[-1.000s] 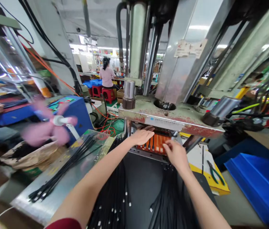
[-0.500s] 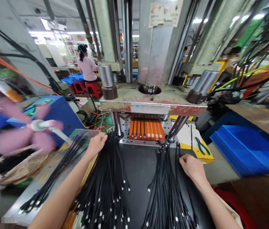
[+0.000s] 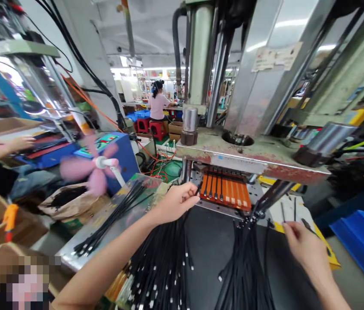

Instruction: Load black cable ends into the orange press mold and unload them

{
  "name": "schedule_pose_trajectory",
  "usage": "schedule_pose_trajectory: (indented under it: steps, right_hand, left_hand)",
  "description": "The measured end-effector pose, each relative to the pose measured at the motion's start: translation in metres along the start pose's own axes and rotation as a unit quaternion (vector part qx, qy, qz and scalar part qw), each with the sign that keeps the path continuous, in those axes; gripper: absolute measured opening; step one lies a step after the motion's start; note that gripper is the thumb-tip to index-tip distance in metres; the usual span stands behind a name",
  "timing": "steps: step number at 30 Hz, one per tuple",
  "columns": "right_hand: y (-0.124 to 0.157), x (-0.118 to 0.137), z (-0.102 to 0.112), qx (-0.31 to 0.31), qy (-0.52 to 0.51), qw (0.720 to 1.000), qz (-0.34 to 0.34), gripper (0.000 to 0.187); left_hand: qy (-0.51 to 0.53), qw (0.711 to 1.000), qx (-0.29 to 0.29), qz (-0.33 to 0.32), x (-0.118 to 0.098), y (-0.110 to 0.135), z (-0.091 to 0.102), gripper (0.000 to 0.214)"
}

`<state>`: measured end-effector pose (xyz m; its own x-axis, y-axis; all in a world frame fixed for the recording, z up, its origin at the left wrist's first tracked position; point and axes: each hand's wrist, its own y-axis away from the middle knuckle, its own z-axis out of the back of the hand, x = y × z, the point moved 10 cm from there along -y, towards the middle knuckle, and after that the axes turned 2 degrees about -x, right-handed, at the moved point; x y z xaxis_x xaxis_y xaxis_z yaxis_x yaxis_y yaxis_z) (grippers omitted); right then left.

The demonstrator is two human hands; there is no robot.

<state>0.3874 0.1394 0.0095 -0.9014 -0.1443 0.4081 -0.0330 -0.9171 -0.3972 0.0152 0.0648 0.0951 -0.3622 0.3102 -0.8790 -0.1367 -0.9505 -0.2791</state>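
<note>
Holds a black cable point(image 3: 198, 189) in the left hand point(image 3: 179, 200), narrow at the fingertips, just beside the left edge of an orange plate point(image 3: 225, 187). With the right hand point(image 3: 309, 249), narrow too, pinches a thin dark strip point(image 3: 283, 212) above a white-and-yellow surface point(image 3: 301, 202). On the plate's left half, under the press point(image 3: 253, 158), four flat cables point(image 3: 216, 187) side by side; pale slots to their right. Nearer, on the black bench point(image 3: 209, 245), two cable heaps, left point(image 3: 165, 262) and right point(image 3: 243, 271). Farther out, a pink fan point(image 3: 98, 176) at left, blue trays point(image 3: 362, 245) at right.
</note>
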Motion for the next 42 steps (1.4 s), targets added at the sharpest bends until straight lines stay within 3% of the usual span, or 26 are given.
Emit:
schedule_pose_trajectory:
  steps: [5, 8, 12, 15, 19, 21, 25, 27, 30, 32, 35, 38, 42]
  right_hand:
    - [0.042, 0.152, 0.040, 0.044, -0.213, 0.965, 0.146, 0.027]
    - [0.046, 0.198, 0.053, 0.067, -0.307, 0.936, 0.157, 0.028]
    - [0.039, 0.200, 0.046, 0.083, -0.428, 0.896, 0.090, 0.034]
    - [0.044, 0.198, 0.021, 0.125, -0.452, 0.879, 0.082, 0.029]
    - [0.048, 0.195, -0.022, 0.165, -0.416, 0.888, 0.109, 0.022]
    - [0.038, 0.194, -0.035, 0.160, -0.401, 0.893, 0.129, 0.022]
    - [-0.016, 0.188, -0.037, 0.073, -0.328, 0.931, 0.146, 0.027]
    - [-0.046, 0.179, -0.040, 0.053, -0.319, 0.940, 0.111, 0.024]
    - [-0.078, 0.169, -0.055, 0.075, -0.338, 0.936, 0.065, 0.021]
    - [-0.088, 0.163, -0.066, 0.091, -0.338, 0.936, 0.045, 0.020]
    - [-0.092, 0.156, -0.080, 0.116, -0.327, 0.938, 0.022, 0.018]
    - [-0.089, 0.151, -0.085, 0.136, -0.301, 0.944, 0.017, 0.017]
    - [-0.088, 0.149, -0.081, 0.145, -0.250, 0.957, 0.032, 0.014]
  left_hand:
    - [0.125, 0.984, 0.127, 0.010, -0.041, -0.009, -0.060, 0.014]
    - [0.166, 0.976, 0.144, 0.007, -0.056, -0.018, -0.087, 0.018]
    - [0.153, 0.985, 0.075, -0.025, -0.067, -0.031, -0.091, 0.024]
    - [0.097, 0.992, -0.005, -0.086, -0.078, -0.040, -0.073, 0.025]
    - [-0.005, 0.971, -0.121, -0.205, -0.104, -0.051, -0.041, 0.024]
    - [-0.044, 0.952, -0.133, -0.271, -0.121, -0.054, -0.036, 0.023]
    - [-0.079, 0.913, -0.117, -0.381, -0.138, -0.051, -0.043, 0.014]
    - [-0.062, 0.913, -0.123, -0.384, -0.124, -0.051, -0.045, 0.015]
    - [-0.083, 0.944, -0.123, -0.293, -0.070, -0.059, -0.051, 0.026]
    - [-0.182, 0.952, -0.026, -0.246, -0.032, -0.062, -0.077, 0.017]
    - [-0.340, 0.895, 0.156, -0.243, 0.010, -0.048, -0.124, 0.026]
    - [-0.428, 0.849, 0.192, -0.244, 0.023, -0.038, -0.142, 0.047]
    - [-0.473, 0.828, 0.184, -0.240, 0.019, -0.034, -0.147, 0.063]
